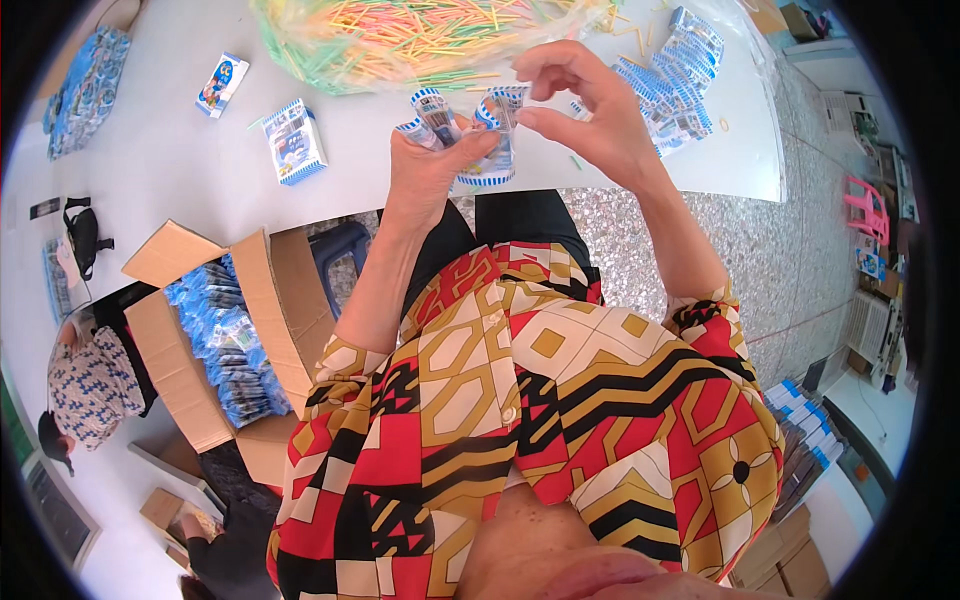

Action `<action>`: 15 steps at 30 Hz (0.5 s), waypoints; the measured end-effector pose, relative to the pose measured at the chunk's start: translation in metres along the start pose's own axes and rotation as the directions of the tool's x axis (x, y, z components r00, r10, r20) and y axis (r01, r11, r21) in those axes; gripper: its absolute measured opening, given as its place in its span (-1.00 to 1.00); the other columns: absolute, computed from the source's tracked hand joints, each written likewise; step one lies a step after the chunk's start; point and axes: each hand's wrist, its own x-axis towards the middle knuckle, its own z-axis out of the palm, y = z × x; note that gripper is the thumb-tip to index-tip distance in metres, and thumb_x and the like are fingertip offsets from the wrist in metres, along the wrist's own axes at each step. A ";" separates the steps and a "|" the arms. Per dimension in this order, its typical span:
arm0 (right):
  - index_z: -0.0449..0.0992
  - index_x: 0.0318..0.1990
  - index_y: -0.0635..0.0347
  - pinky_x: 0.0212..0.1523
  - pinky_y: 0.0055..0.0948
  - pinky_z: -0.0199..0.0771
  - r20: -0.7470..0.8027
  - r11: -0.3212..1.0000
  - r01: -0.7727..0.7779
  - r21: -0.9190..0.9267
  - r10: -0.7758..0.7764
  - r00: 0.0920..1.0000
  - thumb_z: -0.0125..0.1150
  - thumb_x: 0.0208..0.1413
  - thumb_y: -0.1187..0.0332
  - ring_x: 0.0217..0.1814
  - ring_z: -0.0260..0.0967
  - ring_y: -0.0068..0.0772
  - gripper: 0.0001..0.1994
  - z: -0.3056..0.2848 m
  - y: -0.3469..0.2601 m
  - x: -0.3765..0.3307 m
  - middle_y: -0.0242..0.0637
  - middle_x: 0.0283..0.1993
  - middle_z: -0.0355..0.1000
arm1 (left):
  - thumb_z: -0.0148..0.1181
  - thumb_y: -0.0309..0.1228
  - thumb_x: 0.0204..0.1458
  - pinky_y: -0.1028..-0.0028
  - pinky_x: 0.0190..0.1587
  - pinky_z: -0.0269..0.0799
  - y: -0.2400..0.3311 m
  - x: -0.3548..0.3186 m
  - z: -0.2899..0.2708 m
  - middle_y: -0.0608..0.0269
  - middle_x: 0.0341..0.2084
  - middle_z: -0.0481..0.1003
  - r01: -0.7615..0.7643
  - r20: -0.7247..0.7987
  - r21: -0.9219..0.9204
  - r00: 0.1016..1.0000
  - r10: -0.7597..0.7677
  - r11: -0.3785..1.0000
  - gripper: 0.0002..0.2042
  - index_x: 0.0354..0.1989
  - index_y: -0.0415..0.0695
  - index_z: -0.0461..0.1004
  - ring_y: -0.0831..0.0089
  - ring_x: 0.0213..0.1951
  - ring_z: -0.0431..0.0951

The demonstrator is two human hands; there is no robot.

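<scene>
Over the near edge of the white table, my left hand [430, 165] is closed around several small clear plastic packets [487, 165] with blue-and-white striped edges. The packets fan out above and beside its thumb. My right hand [585, 110] is raised just to their right, thumb and fingers curved and apart. Its fingertips are close to the edge of the rightmost packet; whether they touch it I cannot tell. Beyond both hands lies a large clear plastic bag [285, 55] full of thin pink, yellow and green sticks [420, 35].
Strips of blue-striped packets [685, 70] lie at the table's right. A small box [294, 142] and a flat packet [221, 85] are on the left. An open cardboard box [180, 370] of blue packets stands at lower left, near another person [100, 385]. A pink chair [866, 210] is far right.
</scene>
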 end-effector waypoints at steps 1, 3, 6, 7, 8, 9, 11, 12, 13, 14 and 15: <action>0.46 -0.18 0.16 -0.22 -0.58 0.32 -0.040 0.999 0.042 -0.029 -0.044 0.998 0.25 -0.06 0.53 -0.30 0.27 -0.63 -0.75 -0.002 -0.004 -0.001 -0.41 -0.19 0.38 | 0.32 -0.59 -0.17 0.57 -0.41 0.46 -0.001 0.001 -0.001 0.23 -0.53 0.53 0.010 -0.015 0.024 1.000 -0.010 1.000 -0.87 -0.47 -0.23 0.47 0.58 -0.48 0.53; 0.47 -0.18 0.16 -0.28 -0.60 0.33 -0.004 0.992 0.084 -0.098 -0.085 0.996 0.26 -0.09 0.54 -0.34 0.26 -0.62 -0.74 -0.005 -0.019 -0.001 -0.40 -0.18 0.38 | 0.33 -0.60 -0.18 0.58 -0.43 0.45 -0.001 0.000 -0.002 0.23 -0.54 0.53 0.011 -0.025 0.047 1.000 -0.010 0.999 -0.87 -0.48 -0.22 0.46 0.58 -0.49 0.53; 0.48 -0.20 0.15 -0.37 -0.59 0.36 0.044 0.944 0.179 -0.276 -0.174 0.984 0.28 -0.12 0.55 -0.38 0.29 -0.57 -0.73 -0.002 -0.026 0.001 -0.35 -0.16 0.38 | 0.33 -0.59 -0.18 0.59 -0.44 0.45 -0.001 0.003 -0.001 0.25 -0.55 0.53 -0.010 -0.021 0.038 1.000 0.011 0.999 -0.87 -0.47 -0.22 0.48 0.60 -0.50 0.52; 0.48 -0.21 0.15 -0.40 -0.57 0.38 0.064 0.892 0.235 -0.386 -0.228 0.972 0.28 -0.13 0.53 -0.38 0.33 -0.51 -0.74 -0.001 -0.027 0.003 -0.31 -0.17 0.38 | 0.33 -0.58 -0.17 0.60 -0.44 0.44 -0.001 0.004 -0.001 0.26 -0.55 0.53 -0.011 -0.009 0.061 1.000 0.012 0.998 -0.88 -0.47 -0.22 0.48 0.61 -0.51 0.51; 0.48 -0.21 0.15 -0.40 -0.57 0.38 0.066 0.893 0.235 -0.384 -0.227 0.972 0.28 -0.13 0.53 -0.38 0.33 -0.51 -0.74 -0.001 -0.025 0.003 -0.31 -0.17 0.38 | 0.33 -0.57 -0.17 0.61 -0.44 0.43 0.000 0.004 -0.001 0.27 -0.54 0.53 -0.012 0.000 0.084 1.000 0.012 0.996 -0.88 -0.47 -0.22 0.49 0.62 -0.51 0.51; 0.48 -0.22 0.15 -0.38 -0.54 0.41 0.082 0.845 0.277 -0.458 -0.270 0.959 0.28 -0.13 0.52 -0.35 0.37 -0.45 -0.74 0.000 -0.023 0.005 -0.29 -0.17 0.38 | 0.33 -0.57 -0.17 0.61 -0.44 0.43 0.000 0.004 0.001 0.27 -0.54 0.53 -0.012 -0.002 0.083 1.000 0.013 0.997 -0.88 -0.47 -0.22 0.49 0.62 -0.51 0.51; 0.48 -0.23 0.15 -0.36 -0.51 0.43 0.104 0.788 0.319 -0.527 -0.312 0.944 0.29 -0.14 0.52 -0.32 0.41 -0.38 -0.75 -0.001 -0.024 0.007 -0.26 -0.17 0.39 | 0.33 -0.55 -0.16 0.62 -0.45 0.42 0.001 0.004 0.005 0.29 -0.54 0.52 -0.028 -0.014 0.047 1.000 0.028 0.999 -0.88 -0.47 -0.23 0.50 0.64 -0.52 0.49; 0.48 -0.25 0.16 -0.34 -0.47 0.45 0.117 0.784 0.312 -0.537 -0.296 0.948 0.28 -0.14 0.51 -0.29 0.42 -0.34 -0.76 -0.002 -0.027 0.008 -0.26 -0.18 0.40 | 0.33 -0.55 -0.16 0.62 -0.45 0.42 0.001 0.004 0.005 0.29 -0.54 0.52 -0.031 -0.014 0.045 0.999 0.031 0.999 -0.88 -0.47 -0.23 0.50 0.64 -0.52 0.49; 0.48 -0.27 0.17 -0.32 -0.43 0.47 0.131 0.778 0.307 -0.548 -0.282 0.950 0.28 -0.14 0.50 -0.25 0.44 -0.29 -0.78 -0.003 -0.030 0.010 -0.25 -0.20 0.41 | 0.33 -0.55 -0.16 0.61 -0.45 0.42 0.002 0.004 0.005 0.30 -0.54 0.52 -0.026 -0.023 0.047 0.999 0.027 0.999 -0.88 -0.47 -0.23 0.50 0.64 -0.51 0.49; 0.48 -0.27 0.17 -0.32 -0.43 0.47 0.134 0.771 0.312 -0.554 -0.288 0.948 0.28 -0.14 0.50 -0.25 0.44 -0.29 -0.78 -0.004 -0.031 0.011 -0.25 -0.20 0.41 | 0.33 -0.55 -0.16 0.60 -0.45 0.42 0.003 0.005 0.006 0.31 -0.54 0.52 -0.025 -0.027 0.047 0.999 0.026 0.999 -0.89 -0.47 -0.23 0.50 0.64 -0.51 0.49; 0.47 -0.30 0.17 -0.33 -0.43 0.47 0.158 0.766 0.366 -0.528 -0.335 0.929 0.28 -0.15 0.50 -0.26 0.44 -0.29 -0.80 -0.004 -0.030 0.012 -0.27 -0.21 0.42 | 0.33 -0.55 -0.16 0.60 -0.45 0.42 0.005 0.004 0.007 0.31 -0.54 0.52 -0.037 -0.021 0.042 0.999 0.037 0.998 -0.89 -0.47 -0.23 0.50 0.64 -0.51 0.49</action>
